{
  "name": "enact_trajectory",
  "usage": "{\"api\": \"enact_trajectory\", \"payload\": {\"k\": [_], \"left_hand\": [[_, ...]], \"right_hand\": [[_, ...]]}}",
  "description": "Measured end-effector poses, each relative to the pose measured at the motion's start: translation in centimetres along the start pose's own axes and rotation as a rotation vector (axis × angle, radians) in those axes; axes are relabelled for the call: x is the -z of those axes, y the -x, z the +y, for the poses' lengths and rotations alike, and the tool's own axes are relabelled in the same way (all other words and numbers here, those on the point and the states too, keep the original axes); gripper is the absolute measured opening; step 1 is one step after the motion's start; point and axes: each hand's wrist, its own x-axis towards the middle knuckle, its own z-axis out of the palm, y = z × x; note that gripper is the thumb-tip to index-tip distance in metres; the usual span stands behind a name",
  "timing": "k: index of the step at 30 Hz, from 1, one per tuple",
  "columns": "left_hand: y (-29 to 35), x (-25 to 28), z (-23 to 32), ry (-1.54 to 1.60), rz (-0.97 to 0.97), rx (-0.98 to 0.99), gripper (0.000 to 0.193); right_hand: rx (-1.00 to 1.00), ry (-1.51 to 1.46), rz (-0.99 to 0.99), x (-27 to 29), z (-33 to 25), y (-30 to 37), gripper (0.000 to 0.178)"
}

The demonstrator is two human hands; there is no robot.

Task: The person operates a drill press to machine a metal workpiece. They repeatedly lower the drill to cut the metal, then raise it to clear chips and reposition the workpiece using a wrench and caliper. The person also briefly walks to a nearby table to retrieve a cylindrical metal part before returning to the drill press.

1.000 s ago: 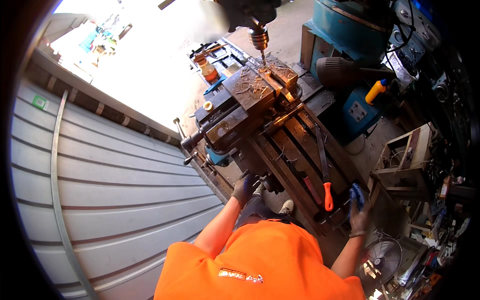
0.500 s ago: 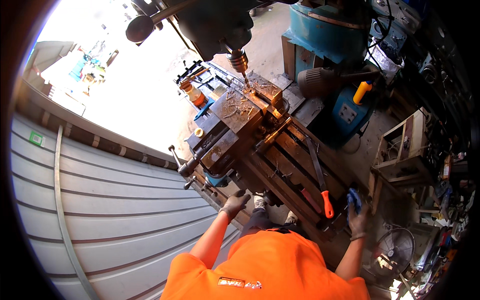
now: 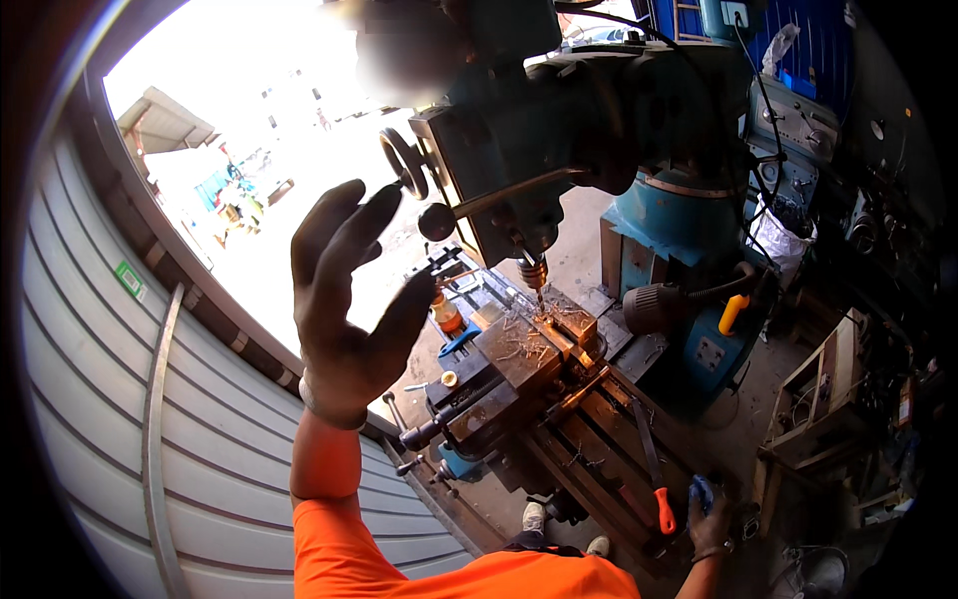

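Head view: gloved left hand [image 3: 344, 309] hung open, fingers spread, empty, near the dark ball-ended metal lever [image 3: 509, 193] on the blue-green machine head [image 3: 499, 140]; apparently stiff, best gripped by its ball [image 3: 436, 222]! Right hand's [image 3: 711, 525] hold? Couldn't tell.

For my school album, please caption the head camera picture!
Open left hand up by a ball-ended lever, right hand beside the metal table.

Open air shows between the raised left hand [image 3: 341, 334] and the lever's ball knob [image 3: 436, 222], with a handwheel [image 3: 414, 165] by the fingertips, while lower down the drill chuck [image 3: 534, 272] obstructs passage directly over the vise [image 3: 514, 354].
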Motion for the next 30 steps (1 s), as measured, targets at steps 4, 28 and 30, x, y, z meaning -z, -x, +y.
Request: {"api": "enact_trajectory", "payload": {"k": [4,28,30], "left_hand": [[-2.1,-3.0,-1.4,-0.032,-0.17,0.114,0.04],[9.7,-13.9,1.1,0.278,-0.274,0.584,0.02],[9.9,-14.1,1.0,0.197,-0.298,0.479,0.025]], "right_hand": [[0.031,0.024,-0.011,-0.3,-1.0,0.0,0.029],[0.109,0.144,0.003,-2.5,-1.9,1.5,0.023],[0.13,0.149,0.006,-2.4,-1.8,1.1,0.023]]}}
